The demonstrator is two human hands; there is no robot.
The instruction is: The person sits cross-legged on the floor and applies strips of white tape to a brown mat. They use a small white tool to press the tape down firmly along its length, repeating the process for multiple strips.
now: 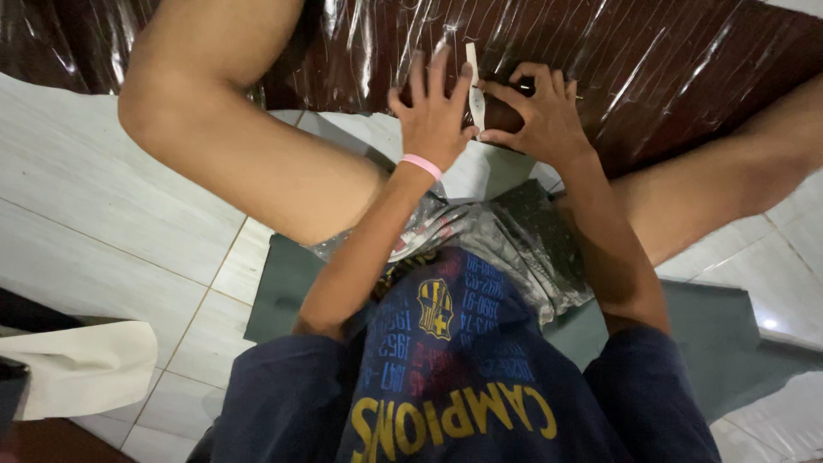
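I sit on a tiled floor with my legs spread, looking down. My left hand (433,111), with a pink band on its wrist, lies flat with spread fingers on a glossy dark brown sheet (651,51) wrapped in clear plastic. My right hand (536,116) presses on the sheet's near edge right beside it and pinches a narrow white strip (474,81) that stands up between the two hands. A thin dark tool seems to lie under the right fingers, mostly hidden.
My bare knees (150,107) flank the hands on either side. I sit on a dark green mat (287,279) laid on white floor tiles (77,206). A folded white paper (81,364) lies at the lower left.
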